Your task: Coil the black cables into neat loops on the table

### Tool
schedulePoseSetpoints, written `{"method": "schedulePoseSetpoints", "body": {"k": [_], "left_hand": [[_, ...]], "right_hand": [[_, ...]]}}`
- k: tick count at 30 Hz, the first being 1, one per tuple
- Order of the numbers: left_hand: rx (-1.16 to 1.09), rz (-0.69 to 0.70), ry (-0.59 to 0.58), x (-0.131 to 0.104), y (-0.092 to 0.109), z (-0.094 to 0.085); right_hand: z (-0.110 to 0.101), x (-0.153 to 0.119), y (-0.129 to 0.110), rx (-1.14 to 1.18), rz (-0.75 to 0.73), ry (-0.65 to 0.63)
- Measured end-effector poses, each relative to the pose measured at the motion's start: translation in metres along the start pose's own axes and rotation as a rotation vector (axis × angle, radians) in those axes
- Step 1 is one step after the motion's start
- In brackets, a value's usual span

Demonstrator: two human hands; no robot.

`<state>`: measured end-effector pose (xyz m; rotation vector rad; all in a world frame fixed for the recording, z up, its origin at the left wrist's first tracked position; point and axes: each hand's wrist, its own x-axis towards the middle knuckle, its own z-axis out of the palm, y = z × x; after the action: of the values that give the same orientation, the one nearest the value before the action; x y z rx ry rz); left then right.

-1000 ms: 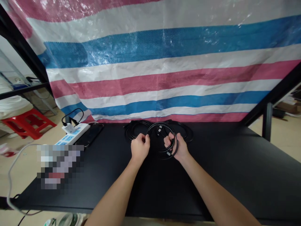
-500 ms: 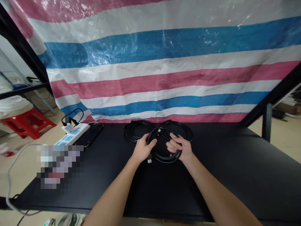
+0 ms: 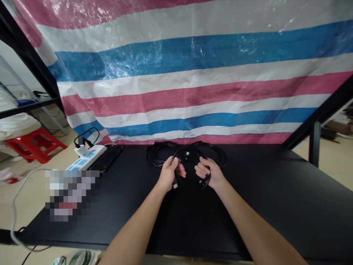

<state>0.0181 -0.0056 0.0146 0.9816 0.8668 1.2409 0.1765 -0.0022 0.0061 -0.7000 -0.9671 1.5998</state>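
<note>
Since half a second ago, both hands have drawn closer and the black cable coil (image 3: pixel 190 165) between them has narrowed from a flat round loop into a tighter, upright bunch. Coil: thin, round, glossy black cord in several turns, held just above the matte black tabletop (image 3: pixel 275 206), a small pale plug end hanging below the left hand (image 3: pixel 168 173). Left hand closed around the coil's left side, fingers curled over the strands. Right hand (image 3: pixel 209 173) closed on the right side, strands passing through its fist. Just behind, two more coils of black cable (image 3: pixel 161 152) lie flat on the tabletop. Further left: a dark, flat phone (image 3: pixel 106 159), then a white power strip (image 3: pixel 85 156) with a charger plugged in. Backdrop: woven plastic tarp (image 3: pixel 193 84), shiny, striped red, white and blue. Red plastic stool (image 3: pixel 34 143) on the floor at far left.
</note>
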Motion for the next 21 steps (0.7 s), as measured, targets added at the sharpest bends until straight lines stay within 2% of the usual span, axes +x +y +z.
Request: {"method": "schedulePoseSetpoints", "body": {"k": [2, 4, 7, 10, 13, 15, 18, 21], "left_hand": [[-0.108, -0.004, 0.079, 0.002, 0.002, -0.001], [-0.205, 0.021, 0.138, 0.005, 0.006, -0.004], [-0.302, 0.017, 0.163, 0.008, 0.014, -0.011], [-0.37, -0.021, 0.119, 0.008, 0.022, -0.019], [-0.425, -0.042, 0.059, 0.007, 0.03, -0.028], [-0.425, -0.04, 0.078, 0.007, 0.034, -0.034], [-0.315, -0.035, 0.198, 0.011, 0.037, -0.041], [-0.085, 0.005, 0.361, 0.018, 0.035, -0.049]], "right_hand": [[0.005, 0.005, 0.008, -0.226, -0.08, 0.193], [0.008, 0.009, 0.016, -0.453, -0.158, 0.316], [0.011, 0.01, 0.024, -0.642, -0.247, 0.358], [0.015, 0.006, 0.021, -0.893, -0.271, 0.37], [0.024, 0.002, 0.01, -1.355, -0.145, 0.361], [0.034, 0.004, 0.001, -1.593, -0.002, 0.324], [0.051, 0.013, -0.008, -1.704, 0.143, 0.261], [0.064, 0.031, -0.008, -1.689, 0.166, 0.233]]}}
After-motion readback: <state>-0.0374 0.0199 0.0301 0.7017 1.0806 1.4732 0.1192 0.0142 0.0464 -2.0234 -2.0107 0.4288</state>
